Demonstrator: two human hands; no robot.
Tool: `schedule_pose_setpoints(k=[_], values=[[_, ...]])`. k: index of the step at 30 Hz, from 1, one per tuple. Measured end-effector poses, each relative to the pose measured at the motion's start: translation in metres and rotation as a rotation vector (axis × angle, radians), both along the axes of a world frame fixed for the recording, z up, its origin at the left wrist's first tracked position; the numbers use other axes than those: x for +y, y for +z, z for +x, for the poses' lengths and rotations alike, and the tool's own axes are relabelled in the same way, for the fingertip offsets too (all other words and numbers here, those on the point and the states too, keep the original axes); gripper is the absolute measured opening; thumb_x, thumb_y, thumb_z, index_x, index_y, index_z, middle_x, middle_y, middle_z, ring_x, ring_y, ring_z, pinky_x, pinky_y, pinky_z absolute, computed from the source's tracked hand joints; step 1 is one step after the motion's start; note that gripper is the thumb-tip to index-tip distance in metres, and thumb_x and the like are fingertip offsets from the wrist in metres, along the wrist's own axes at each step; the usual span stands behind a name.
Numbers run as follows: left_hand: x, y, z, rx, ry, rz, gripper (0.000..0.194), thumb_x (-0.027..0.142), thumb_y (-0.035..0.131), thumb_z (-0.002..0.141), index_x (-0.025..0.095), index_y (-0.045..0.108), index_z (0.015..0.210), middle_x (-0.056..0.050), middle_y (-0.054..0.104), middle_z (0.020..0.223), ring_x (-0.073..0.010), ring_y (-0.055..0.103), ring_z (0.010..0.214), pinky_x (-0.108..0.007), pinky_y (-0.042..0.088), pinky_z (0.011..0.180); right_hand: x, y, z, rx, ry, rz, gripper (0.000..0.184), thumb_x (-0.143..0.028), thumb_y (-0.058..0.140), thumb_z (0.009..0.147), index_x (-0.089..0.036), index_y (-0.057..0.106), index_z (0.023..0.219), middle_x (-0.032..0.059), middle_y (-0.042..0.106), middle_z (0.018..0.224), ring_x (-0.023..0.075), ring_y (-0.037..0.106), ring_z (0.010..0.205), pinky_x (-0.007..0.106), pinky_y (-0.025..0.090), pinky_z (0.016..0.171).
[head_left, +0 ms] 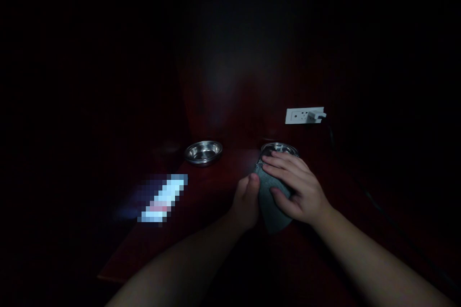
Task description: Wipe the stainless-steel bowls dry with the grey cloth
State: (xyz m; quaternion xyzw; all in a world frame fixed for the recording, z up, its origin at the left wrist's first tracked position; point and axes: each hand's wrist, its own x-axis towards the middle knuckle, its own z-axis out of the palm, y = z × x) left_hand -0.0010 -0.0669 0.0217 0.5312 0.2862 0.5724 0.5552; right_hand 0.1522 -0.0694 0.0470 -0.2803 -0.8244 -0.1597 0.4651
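Observation:
My left hand [247, 203] is closed at the left edge of a grey-green piece of cloth [272, 206], its thumb up against the edge and its other fingers mostly hidden. Across the cloth's upper right lies my right hand [300, 184], with its fingers stretched out and apart, palm down. The cloth has a dark, patterned upper edge and a lower end that hangs toward me. Just behind it a shiny metal bowl [279, 146] shows its far rim; the fingers and cloth cover the rest. Whether the cloth touches the bowl I cannot tell.
A second shallow metal bowl [203, 152] stands to the left on the dark red table [216, 192]. Nearer lies a bright, pixelated rectangle [163, 199]. On the back wall is a white socket plate [296, 115] with a plug [317, 115]; its dark cable runs down the right side.

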Motion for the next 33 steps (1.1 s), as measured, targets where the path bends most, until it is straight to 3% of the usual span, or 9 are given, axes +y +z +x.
schedule_pose_setpoints(k=[6, 11, 14, 18, 21, 25, 29, 33], values=[[-0.006, -0.001, -0.004, 0.130, -0.141, 0.255, 0.053, 0.060, 0.040, 0.082, 0.015, 0.064, 0.095, -0.009, 0.063, 0.087, -0.0200, 0.053, 0.076, -0.030, 0.041, 0.073, -0.001, 0.001, -0.001, 0.101, -0.036, -0.037, 0.050, -0.022, 0.056, 0.075, -0.021, 0.053, 0.125, 0.0080, 0.055, 0.129, 0.0283, 0.047, 0.122, 0.051, 0.040, 0.100], [-0.007, 0.004, -0.001, 0.153, -0.168, 0.312, 0.050, 0.053, 0.044, 0.083, 0.016, 0.058, 0.114, -0.012, 0.060, 0.109, -0.0256, 0.053, 0.100, -0.035, 0.039, 0.092, 0.001, 0.001, -0.003, 0.141, -0.068, -0.084, 0.048, -0.022, 0.051, 0.079, -0.021, 0.050, 0.127, 0.0080, 0.054, 0.130, 0.0259, 0.048, 0.122, 0.049, 0.038, 0.102], [-0.009, 0.008, -0.001, 0.114, -0.195, 0.335, 0.052, 0.052, 0.050, 0.080, 0.017, 0.055, 0.119, -0.012, 0.058, 0.116, -0.0268, 0.052, 0.107, -0.035, 0.038, 0.095, 0.001, -0.001, -0.004, 0.131, -0.080, -0.098, 0.049, -0.025, 0.050, 0.080, -0.021, 0.047, 0.129, 0.0090, 0.052, 0.132, 0.0267, 0.046, 0.123, 0.050, 0.037, 0.103], [-0.011, 0.011, -0.003, -0.029, -0.266, 0.253, 0.063, 0.056, 0.060, 0.072, 0.018, 0.052, 0.122, -0.011, 0.060, 0.113, -0.0271, 0.055, 0.103, -0.035, 0.042, 0.090, -0.001, -0.002, -0.008, 0.046, -0.040, -0.080, 0.053, -0.029, 0.052, 0.080, -0.020, 0.045, 0.132, 0.0102, 0.049, 0.135, 0.0276, 0.041, 0.128, 0.051, 0.036, 0.103], [-0.008, 0.011, -0.003, -0.139, -0.187, 0.133, 0.055, 0.054, 0.057, 0.075, 0.019, 0.055, 0.118, -0.009, 0.061, 0.113, -0.0256, 0.056, 0.104, -0.034, 0.043, 0.089, -0.002, -0.003, -0.011, -0.012, -0.034, -0.051, 0.055, -0.031, 0.054, 0.079, -0.022, 0.045, 0.132, 0.0092, 0.047, 0.137, 0.0283, 0.036, 0.131, 0.053, 0.031, 0.105], [-0.001, 0.013, -0.003, -0.107, -0.136, 0.019, 0.041, 0.042, 0.062, 0.075, 0.019, 0.060, 0.109, -0.006, 0.065, 0.106, -0.0219, 0.059, 0.097, -0.032, 0.044, 0.086, -0.002, -0.004, -0.011, -0.049, -0.046, -0.049, 0.056, -0.031, 0.055, 0.078, -0.023, 0.045, 0.132, 0.0089, 0.045, 0.139, 0.0287, 0.033, 0.133, 0.056, 0.026, 0.107], [0.005, 0.012, -0.004, -0.008, -0.080, -0.046, 0.029, 0.038, 0.065, 0.073, 0.015, 0.064, 0.091, -0.004, 0.067, 0.087, -0.0159, 0.060, 0.077, -0.029, 0.046, 0.074, -0.001, -0.004, -0.012, -0.058, -0.050, -0.070, 0.070, -0.030, 0.056, 0.077, -0.018, 0.030, 0.141, 0.0114, 0.041, 0.141, 0.0272, 0.030, 0.135, 0.054, 0.025, 0.109], [0.006, 0.008, -0.003, 0.017, -0.009, -0.052, 0.027, 0.038, 0.065, 0.073, 0.014, 0.064, 0.084, -0.002, 0.066, 0.077, -0.0132, 0.057, 0.067, -0.026, 0.045, 0.066, 0.000, -0.005, -0.013, -0.027, -0.110, -0.107, 0.084, -0.030, 0.056, 0.077, -0.016, 0.011, 0.147, 0.0129, 0.028, 0.148, 0.0274, 0.022, 0.138, 0.053, 0.024, 0.110]])
